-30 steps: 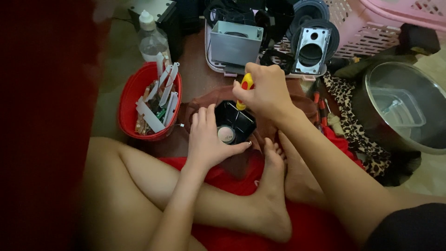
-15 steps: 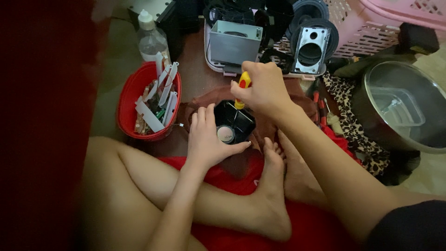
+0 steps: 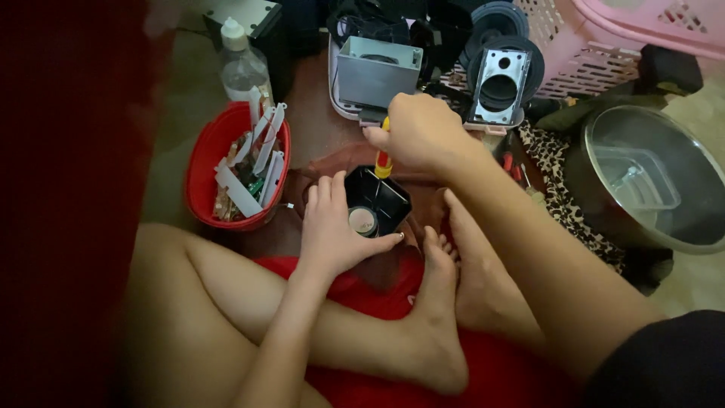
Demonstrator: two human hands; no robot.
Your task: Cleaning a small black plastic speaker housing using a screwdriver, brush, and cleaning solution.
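At frame centre our left hand (image 3: 332, 230) cups the black housing (image 3: 377, 202) while our right hand (image 3: 419, 134), grip closed around the screwdriver (image 3: 384, 160), drives down; a tilted tip could slip and jab our fingers.

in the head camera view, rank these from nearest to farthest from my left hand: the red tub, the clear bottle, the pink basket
1. Red tub: just to the left of the left hand, beside the black housing it steadies.
2. Clear bottle: beyond the tub, up toward the top left.
3. Pink basket: far across at the top right, past the right hand.
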